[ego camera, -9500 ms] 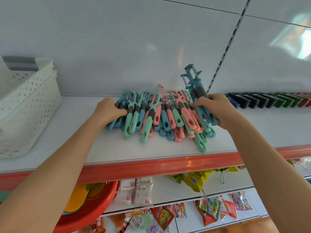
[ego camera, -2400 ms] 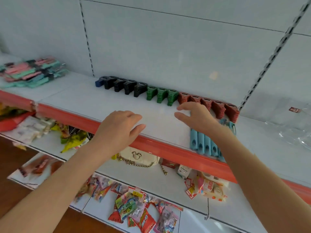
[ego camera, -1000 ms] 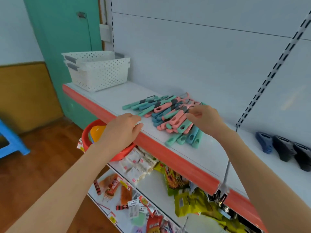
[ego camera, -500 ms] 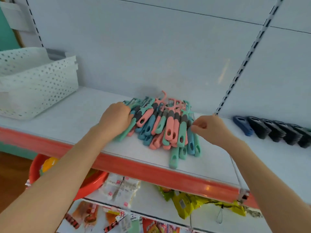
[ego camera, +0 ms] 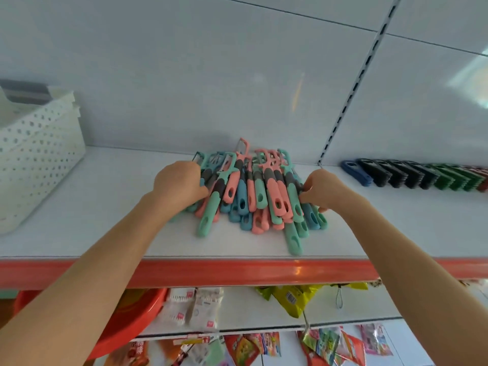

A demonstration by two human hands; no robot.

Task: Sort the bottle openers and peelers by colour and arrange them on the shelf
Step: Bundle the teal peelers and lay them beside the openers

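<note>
A white shelf point(ego camera: 105, 207) with a glossy orange-red front edge point(ego camera: 237, 270) runs across the middle of the frame. At the far left a white perforated basket point(ego camera: 39, 159) stands on it. In the centre lies a loose pile of peelers point(ego camera: 253, 196), mint green, pink and blue mixed together, handles pointing toward the front edge and heads toward the back wall. At the right, along the back, a tight row of bottle openers point(ego camera: 412, 177) lies sorted: one blue, then black, then green, with red at the frame's edge
</note>
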